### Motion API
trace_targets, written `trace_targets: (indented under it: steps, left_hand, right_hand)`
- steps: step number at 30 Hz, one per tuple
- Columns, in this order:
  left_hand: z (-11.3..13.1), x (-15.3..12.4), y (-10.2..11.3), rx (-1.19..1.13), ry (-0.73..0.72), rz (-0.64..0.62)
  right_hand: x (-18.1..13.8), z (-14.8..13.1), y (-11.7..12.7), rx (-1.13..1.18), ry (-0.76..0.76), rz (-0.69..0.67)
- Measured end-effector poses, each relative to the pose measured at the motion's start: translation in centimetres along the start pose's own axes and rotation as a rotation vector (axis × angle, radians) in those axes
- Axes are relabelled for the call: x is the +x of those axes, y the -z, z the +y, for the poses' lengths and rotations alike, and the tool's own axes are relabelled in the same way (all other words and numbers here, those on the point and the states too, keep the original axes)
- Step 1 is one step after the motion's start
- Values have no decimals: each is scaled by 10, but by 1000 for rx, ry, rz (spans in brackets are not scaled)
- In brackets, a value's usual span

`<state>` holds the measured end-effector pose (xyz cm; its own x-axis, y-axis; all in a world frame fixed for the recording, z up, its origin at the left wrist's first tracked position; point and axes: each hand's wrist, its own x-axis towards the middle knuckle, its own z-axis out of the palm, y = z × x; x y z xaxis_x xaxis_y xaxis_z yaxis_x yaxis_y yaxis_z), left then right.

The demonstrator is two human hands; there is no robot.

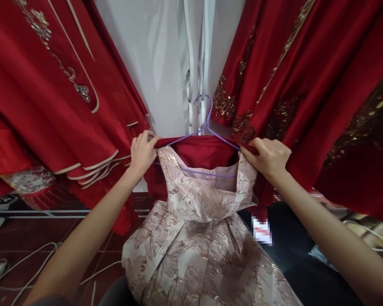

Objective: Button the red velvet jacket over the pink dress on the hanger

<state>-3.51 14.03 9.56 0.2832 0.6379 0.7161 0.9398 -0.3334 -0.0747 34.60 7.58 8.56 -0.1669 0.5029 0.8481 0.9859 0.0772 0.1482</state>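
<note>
A pink brocade dress [194, 238] hangs in the near centre, its skirt spreading toward the camera above a dark red floor [51, 231] strewn with white cables [51, 244]. The person's left hand [142, 152] and right hand [268, 157] each have fingers clenched on the red cloth [204, 153] draped over the shoulders of a purple wire hanger [207, 125], just behind the dress straps. Embroidered red robes [306, 85] hang left and right; a white wall [153, 63] stands far behind.
</note>
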Motion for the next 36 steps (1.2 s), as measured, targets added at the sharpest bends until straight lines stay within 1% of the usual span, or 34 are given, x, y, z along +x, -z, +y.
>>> trace_targets:
  steps: [3,5,7,10,13,16,19,21,24,27,29,31,33,34,36]
  left_hand:
    - [-13,-15,-6,8,70,-27]
    - [-17,-21,-10,4,97,-23]
    - [-14,-24,-12,10,112,18]
    - [-4,-25,-11,4,127,135]
    - [5,-27,-9,-62,118,190]
    - [5,-34,-7,-118,107,164]
    - [2,-42,-10,-135,113,122]
    - [5,-48,-14,-144,151,105]
    - [26,-54,-23,-187,300,117]
    - [58,-55,-29,-341,466,140]
    - [77,-53,-28,-473,558,161]
    - [89,-52,-23,-583,642,211]
    - [91,-52,-18,-657,676,265]
    - [87,-53,-16,-679,667,282]
    - [72,-53,-16,-717,571,248]
  right_hand:
    - [-11,2,8,-32,-90,-44]
    - [-15,0,18,-41,-134,-114]
    - [-17,-5,30,-33,-143,-215]
    - [-18,-12,47,-30,-130,-350]
    - [-21,-15,58,-59,-183,-401]
    - [-26,-11,62,-77,-266,-460]
    - [-28,-3,60,-59,-325,-594]
    - [-26,2,55,0,-372,-658]
    - [-23,1,41,222,-410,-651]
    - [-19,-11,27,447,-427,-573]
    - [-14,-21,21,547,-488,-506]
    - [-7,-31,20,696,-533,-455]
    - [-1,-39,22,859,-518,-429]
    - [2,-43,24,919,-497,-421]
    - [6,-51,25,997,-447,-429]
